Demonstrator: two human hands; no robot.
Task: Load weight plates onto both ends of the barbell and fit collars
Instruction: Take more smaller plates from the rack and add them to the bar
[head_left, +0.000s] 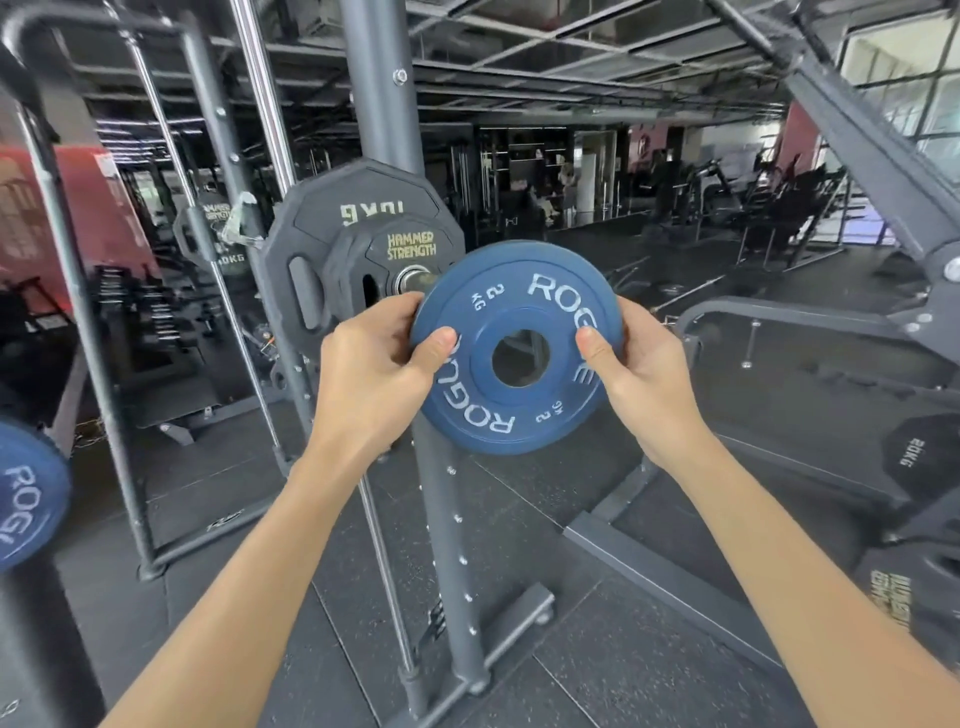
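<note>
Both hands grasp the blue plate (511, 348) — left hand (371, 374) at its left edge, right hand (636, 382) opposite; the barbell sleeve (413, 279) sits just beyond, carrying two black plates (332, 228).

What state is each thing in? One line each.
Blue plate: held in both hands, not yet on the bar.
Left hand: grips plate's left edge.
Right hand: grips plate's right edge.
Barbell sleeve: carries two black plates, no collar seen.

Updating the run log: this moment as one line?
left hand: grips blue plate | right hand: grips blue plate | blue plate: near sleeve end, not on | sleeve: two black plates
</note>
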